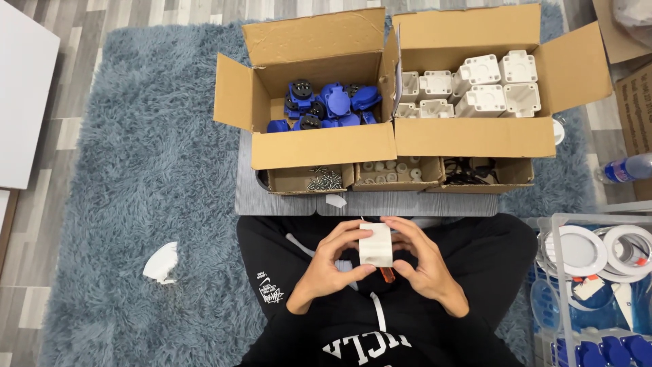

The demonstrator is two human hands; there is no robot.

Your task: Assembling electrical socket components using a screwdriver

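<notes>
Both hands hold a small white plastic box (375, 245) over my lap. My left hand (329, 265) grips its left side, thumb under the lower edge. My right hand (424, 261) wraps the right side. A small orange-red piece (387, 274) shows just below the box between the hands. Ahead stands a cardboard box of blue socket parts (326, 105) and beside it a cardboard box of white housings (475, 88).
Three small cardboard trays sit on a grey board (285, 202): screws (324, 180), white round bits (388, 171), dark rings (468, 171). A crumpled white scrap (161, 263) lies on the blue-grey rug. A clear bin (598, 285) with white round parts and a plastic bottle (628, 168) stand at right.
</notes>
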